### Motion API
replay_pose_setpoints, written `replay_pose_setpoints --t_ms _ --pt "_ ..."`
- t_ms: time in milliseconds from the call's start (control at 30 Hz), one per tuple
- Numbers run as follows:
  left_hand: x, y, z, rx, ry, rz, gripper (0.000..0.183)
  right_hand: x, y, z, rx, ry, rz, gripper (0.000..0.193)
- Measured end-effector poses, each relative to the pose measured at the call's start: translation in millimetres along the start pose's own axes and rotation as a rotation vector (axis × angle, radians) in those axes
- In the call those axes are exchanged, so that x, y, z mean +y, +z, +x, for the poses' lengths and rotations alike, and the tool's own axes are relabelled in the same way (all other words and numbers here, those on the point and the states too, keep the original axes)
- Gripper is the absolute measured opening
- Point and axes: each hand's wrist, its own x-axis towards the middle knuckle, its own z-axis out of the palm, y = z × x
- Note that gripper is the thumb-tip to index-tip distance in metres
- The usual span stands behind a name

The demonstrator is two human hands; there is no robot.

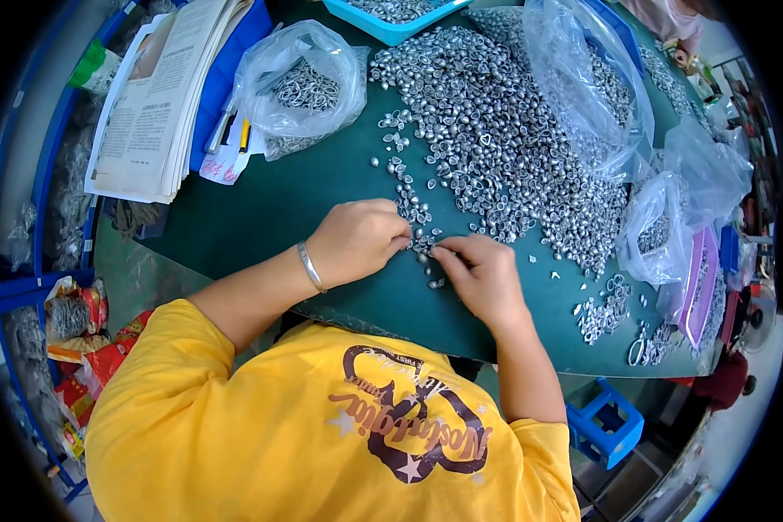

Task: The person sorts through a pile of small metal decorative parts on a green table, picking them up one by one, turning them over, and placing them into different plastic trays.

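Observation:
My left hand (361,237), with a silver bangle (311,266) at its wrist, is closed with the fingertips pinched together near the table's front edge. Facing it, my right hand (485,277) has thumb and forefinger pressed together too. Between and just behind the fingertips runs a thin trail of small silver-grey metal pieces (413,209), some round, some ring-like. Whatever the fingers pinch is too small or hidden to make out. Beyond my right hand spreads a large heap of similar metal pieces (513,130).
The green table (261,217) carries an open plastic bag of metal rings (309,91), stacked newspapers (148,113) and a blue tray (398,30). More plastic bags (583,78) and a purple tray (699,287) are at the right. A blue stool (607,422) stands below; another person (674,26) is far right.

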Motion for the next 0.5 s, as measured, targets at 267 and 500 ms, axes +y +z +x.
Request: replay_pose_setpoints --t_ms 267,500 --pt "-2.2 -16.7 4.4 -0.074 -0.446 -0.844 0.005 1.1 -6.1 1.2 -0.037 0.23 0.41 0.007" --pt "-38.5 -27.1 -7.8 -0.148 -0.423 -1.945 0.01 -0.9 -18.5 16.0 -0.202 0.438 0.862 0.006"
